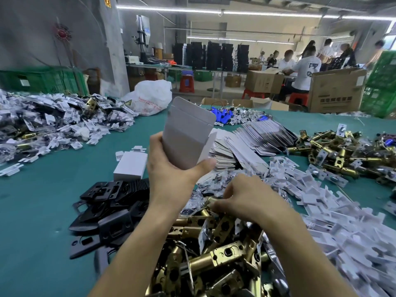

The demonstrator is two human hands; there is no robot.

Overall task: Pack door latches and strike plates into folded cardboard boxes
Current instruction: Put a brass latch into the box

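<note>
Left of the left hand [169, 168], past the black strike plates [111, 211], the green table [42, 211] lies bare out to the frame's edge, while right of the right hand [250, 200] white card inserts [342, 221] crowd the surface. The left hand grips a pale cardboard box [188, 133] upright above the piles, top flap raised and open. Just below it, the right hand's curled fingers pinch the end of a brass latch [209, 201] atop the latch heap [225, 254].

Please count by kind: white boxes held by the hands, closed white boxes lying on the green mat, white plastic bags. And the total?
White box held, in the left hand: 1
Closed white box on the mat: 1
White plastic bag: 1
Total: 3
</note>
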